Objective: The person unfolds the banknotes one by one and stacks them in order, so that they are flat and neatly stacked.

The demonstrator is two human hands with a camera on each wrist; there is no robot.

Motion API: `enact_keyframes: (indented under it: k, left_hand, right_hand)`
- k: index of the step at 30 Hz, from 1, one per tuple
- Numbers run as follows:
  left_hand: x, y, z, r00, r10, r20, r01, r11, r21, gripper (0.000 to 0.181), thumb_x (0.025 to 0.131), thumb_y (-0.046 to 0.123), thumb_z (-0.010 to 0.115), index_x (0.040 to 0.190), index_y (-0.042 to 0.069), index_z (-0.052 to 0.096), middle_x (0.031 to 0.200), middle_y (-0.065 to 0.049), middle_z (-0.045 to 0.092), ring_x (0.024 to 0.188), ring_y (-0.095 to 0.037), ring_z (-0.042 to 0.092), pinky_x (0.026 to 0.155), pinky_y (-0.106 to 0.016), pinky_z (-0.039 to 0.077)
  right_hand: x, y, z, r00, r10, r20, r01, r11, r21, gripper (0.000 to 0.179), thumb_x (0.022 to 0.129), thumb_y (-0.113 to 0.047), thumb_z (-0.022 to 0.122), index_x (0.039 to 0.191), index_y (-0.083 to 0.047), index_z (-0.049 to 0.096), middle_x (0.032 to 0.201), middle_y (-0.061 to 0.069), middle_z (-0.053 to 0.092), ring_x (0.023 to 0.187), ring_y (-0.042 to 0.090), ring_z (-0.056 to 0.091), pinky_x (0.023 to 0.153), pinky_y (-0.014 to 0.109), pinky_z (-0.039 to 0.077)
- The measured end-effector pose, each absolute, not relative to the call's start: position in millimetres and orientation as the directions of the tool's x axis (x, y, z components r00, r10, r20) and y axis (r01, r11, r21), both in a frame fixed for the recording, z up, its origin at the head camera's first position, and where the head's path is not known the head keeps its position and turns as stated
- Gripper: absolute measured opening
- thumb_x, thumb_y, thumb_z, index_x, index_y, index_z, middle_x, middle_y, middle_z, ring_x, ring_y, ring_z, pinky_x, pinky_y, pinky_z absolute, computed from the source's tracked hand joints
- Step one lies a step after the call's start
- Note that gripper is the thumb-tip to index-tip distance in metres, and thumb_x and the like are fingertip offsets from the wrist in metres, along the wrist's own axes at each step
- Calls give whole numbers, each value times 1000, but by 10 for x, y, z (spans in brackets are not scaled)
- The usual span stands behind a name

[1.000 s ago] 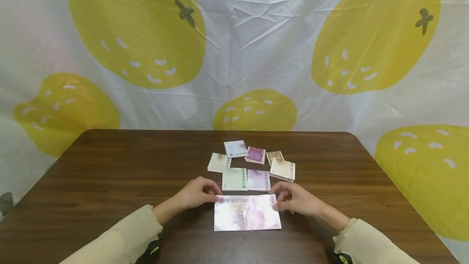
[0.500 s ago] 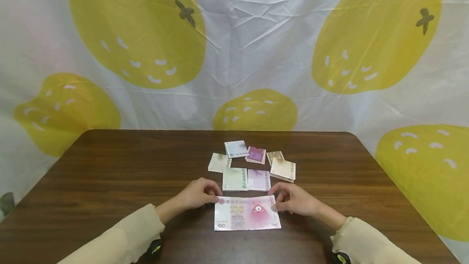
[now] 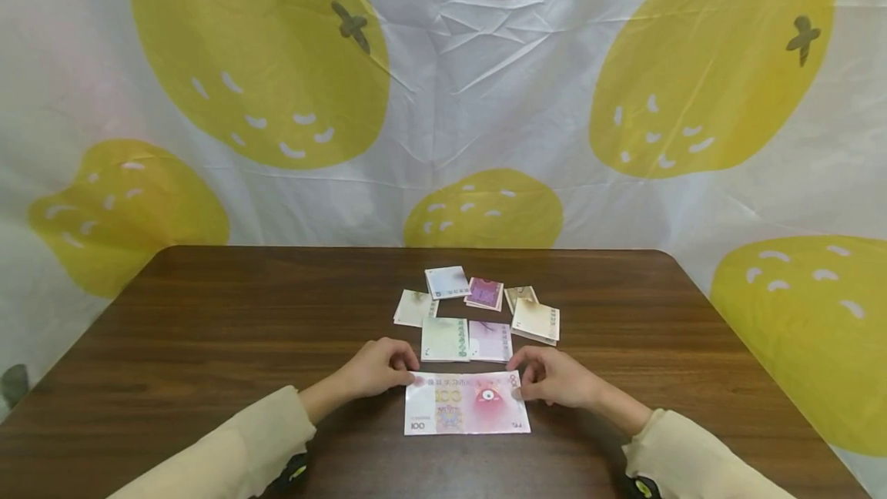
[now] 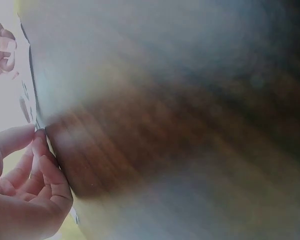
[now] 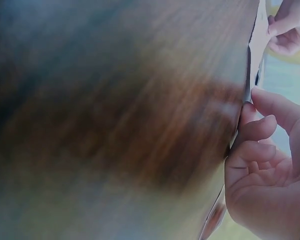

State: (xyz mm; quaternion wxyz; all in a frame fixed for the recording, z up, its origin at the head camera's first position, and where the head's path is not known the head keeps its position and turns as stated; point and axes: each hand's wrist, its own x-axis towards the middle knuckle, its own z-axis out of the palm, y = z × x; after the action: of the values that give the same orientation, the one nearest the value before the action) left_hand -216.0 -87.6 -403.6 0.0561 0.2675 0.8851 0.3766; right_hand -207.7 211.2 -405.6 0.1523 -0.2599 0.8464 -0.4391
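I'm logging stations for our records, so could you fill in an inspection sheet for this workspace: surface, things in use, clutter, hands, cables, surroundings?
Surface: dark brown wood-grain table.
Things in use: pink banknote spread between the hands; beyond it, a loose cluster of smaller notes, with the green note and lilac note side by side, nearest.
Clutter: nothing seen besides the notes.
Left hand: pinches the banknote near its far left corner.
Right hand: pinches the banknote's right side, near the far corner.
Cables: nothing seen.
Surroundings: creased white cloth with large yellow fruit prints behind the table; dark shape at the left edge, too unclear to name.
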Motion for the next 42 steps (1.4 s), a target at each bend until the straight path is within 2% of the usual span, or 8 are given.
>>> enact_keyframes:
  k: [18, 26, 33, 42]
  left_hand:
    - [-2167, -867, -4082, -852, 511, 116, 453, 607, 653, 17, 71, 13, 72, 79, 7, 58, 57, 6, 48, 51, -6, 43, 49, -23, 35]
    - [-2184, -882, -4072, -858, 497, 131, 446, 593, 671, 18, 70, 12, 72, 81, 6, 59, 58, 6, 49, 52, -8, 44, 50, -23, 37]
    - [-2224, -902, -4013, -857, 468, 215, 474, 555, 684, 14, 73, 4, 68, 82, 5, 58, 61, 6, 50, 49, -8, 44, 46, -24, 38]
    - [-2338, -905, -3993, -829, 455, 326, 549, 546, 633, 17, 72, 7, 69, 86, 5, 60, 73, 1, 54, 64, -13, 48, 57, -24, 40]
  right_hand:
    - [-2073, 2090, -4035, -829, -558, -34, -342, 554, -759, 28, 72, -8, 70, 95, -3, 54, 62, -1, 52, 43, 8, 44, 39, 24, 39]
    - [-2087, 2122, -4022, -849, -528, -22, -298, 513, -805, 27, 73, -3, 67, 98, 1, 54, 64, 2, 53, 45, 9, 44, 40, 23, 38]
    - [-2140, 2148, -3933, -861, -509, 28, -295, 453, -841, 29, 76, -6, 66, 100, 5, 53, 66, 7, 56, 46, 12, 45, 40, 25, 39]
    - [-2240, 2107, -3853, -880, -469, 75, -300, 425, -854, 28, 77, -1, 63, 102, 6, 53, 69, 6, 56, 44, 11, 41, 39, 26, 38]
